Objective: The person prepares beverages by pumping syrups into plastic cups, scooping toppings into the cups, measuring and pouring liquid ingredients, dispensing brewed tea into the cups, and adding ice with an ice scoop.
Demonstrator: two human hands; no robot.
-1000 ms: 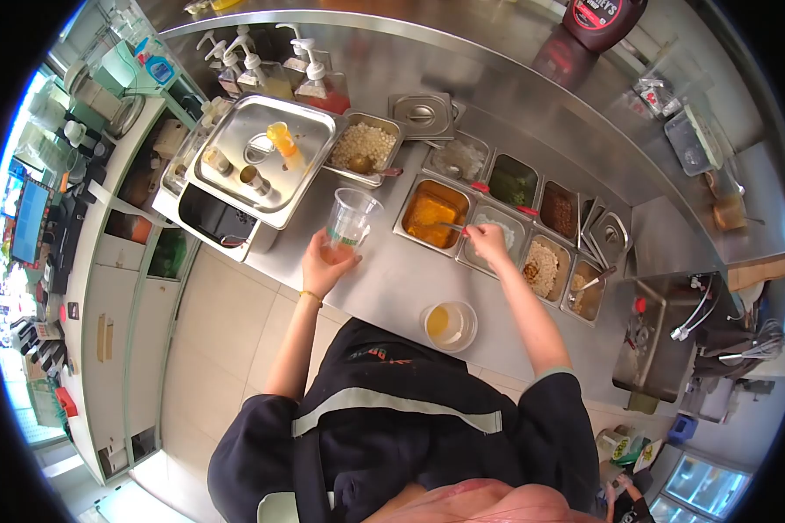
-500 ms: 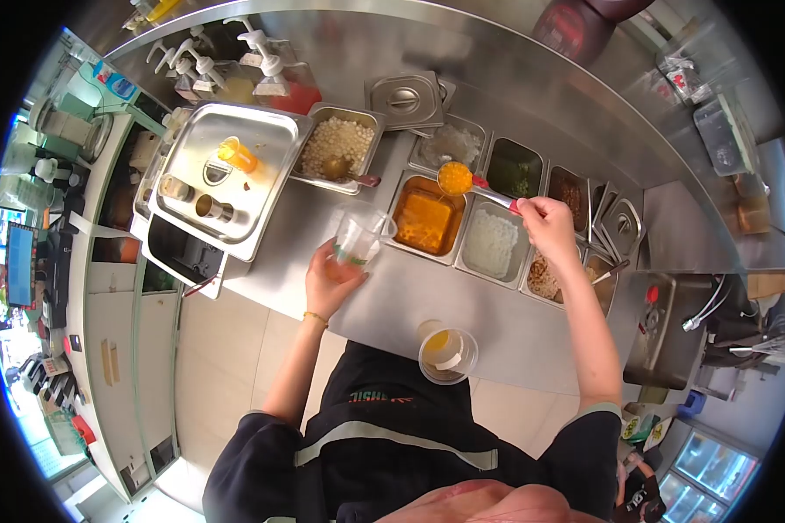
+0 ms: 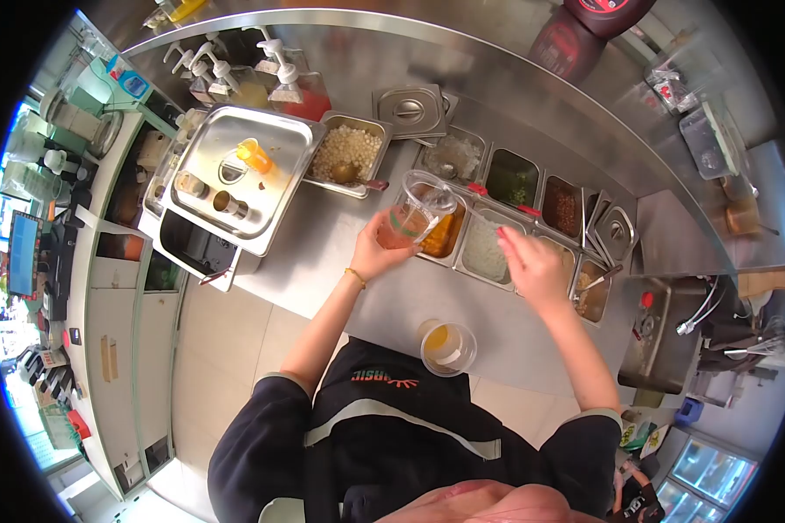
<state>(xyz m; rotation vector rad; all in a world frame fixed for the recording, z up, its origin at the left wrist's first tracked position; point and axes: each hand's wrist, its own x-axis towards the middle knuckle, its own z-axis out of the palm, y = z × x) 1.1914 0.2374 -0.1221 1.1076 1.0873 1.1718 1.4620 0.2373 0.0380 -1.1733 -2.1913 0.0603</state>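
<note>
Tilted in my left hand (image 3: 380,254) is a clear plastic cup (image 3: 417,209), its mouth leaning right over the pan of orange topping (image 3: 446,228). Something pinkish-orange shows low in the cup. My right hand (image 3: 536,270) is closed in a pinch on the red handle end of a ladle (image 3: 501,233), above the pan of pale, translucent pieces (image 3: 487,250). The ladle's bowl is near the cup's mouth and hard to make out. A second clear cup (image 3: 447,349), with something yellow in it, stands at the counter's front edge.
More topping pans stand behind, including white balls (image 3: 347,150), a green one (image 3: 510,179) and a reddish-brown one (image 3: 562,207). To the left, a lidded steel container (image 3: 262,205) carries small cups. Pump bottles (image 3: 301,94) line the back; a sink (image 3: 663,340) is at right.
My left hand has brought the cup rightward and up, over the orange pan. The ladle, earlier raised with orange balls plainly in its bowl, has moved down and left with my right hand.
</note>
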